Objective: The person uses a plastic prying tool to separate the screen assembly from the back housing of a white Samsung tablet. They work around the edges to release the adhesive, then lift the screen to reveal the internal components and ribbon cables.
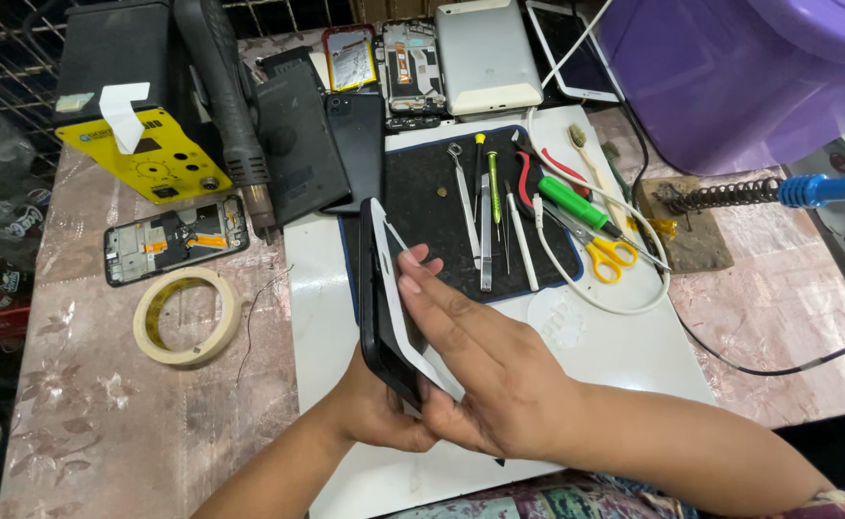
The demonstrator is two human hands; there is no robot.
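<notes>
Over the near edge of the black work mat [442,216], a black smartphone [384,308] is held on edge, tilted, its top end toward the mat and its lower end toward the person. A white panel [398,298] lies against the phone's right face; whether it is attached or loose cannot be told.

Left hand [379,413] is beneath the phone's lower end, fingers wrapped around it from below, gripping the body. Forearm enters from the lower left, below the mat.

Right hand [490,370] lies flat against the white panel, fingers extended and close together, fingertips [413,274] reaching the mat's near edge; it presses on the panel rather than closing around it. Forearm enters from the lower right.

On the mat: tweezers [466,207], thin screwdrivers [493,192], a green-handled tool [576,204]. Yellow-handled scissors [610,255] sit at the mat's right edge, with a white cable [624,303] looping round that side. A roll of tape [187,315] lies well left of the mat on the counter [105,413], a stripped phone frame [174,238] just beyond it. Behind the mat lie further phones and a tablet [488,56]. A soldering iron [807,190] rests well right of the mat.
</notes>
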